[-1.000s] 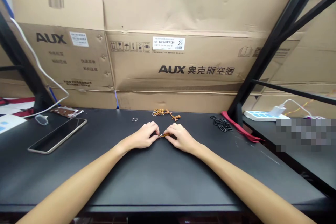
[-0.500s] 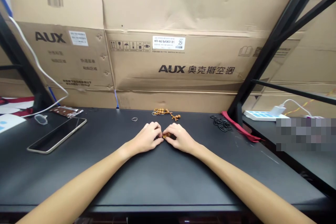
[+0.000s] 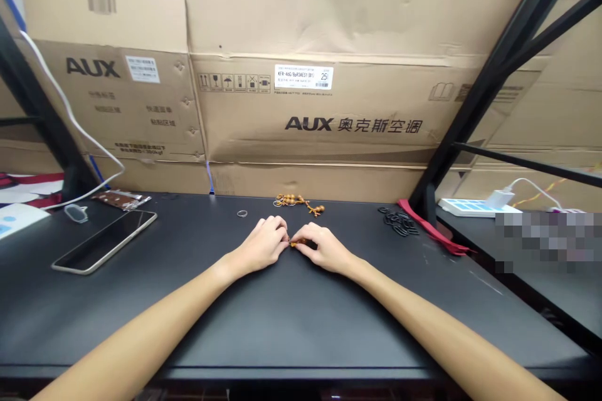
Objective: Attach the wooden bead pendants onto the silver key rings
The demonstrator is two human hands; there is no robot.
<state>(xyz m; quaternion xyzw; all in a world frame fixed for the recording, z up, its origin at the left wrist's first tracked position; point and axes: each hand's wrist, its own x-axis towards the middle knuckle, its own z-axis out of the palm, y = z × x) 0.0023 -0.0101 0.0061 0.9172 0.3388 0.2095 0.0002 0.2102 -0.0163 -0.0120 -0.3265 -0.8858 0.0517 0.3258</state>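
My right hand (image 3: 320,247) is closed on a small amber-brown beaded piece (image 3: 295,243), much of it hidden by the fingers. Close beside it, my left hand (image 3: 266,242) has its thumb and fingertips pinched together at the left end of that piece; what lies between them is too small to make out. Beyond the hands lies a string of amber-brown beads (image 3: 301,202) with metal rings on it. A single metal ring (image 3: 241,213) rests on the black table (image 3: 291,319), behind my left hand.
A phone (image 3: 106,241) lies at left, with a brown packet (image 3: 122,198) behind it. Several black loops (image 3: 399,222) and a red strap (image 3: 433,229) lie at right, near the black frame post (image 3: 427,200). Cardboard (image 3: 310,150) stands along the back.
The left thumb and fingers have drawn closer together, and the left hand's grip has shifted slightly up. The right hand keeps its hold on the beaded piece, nearly still.
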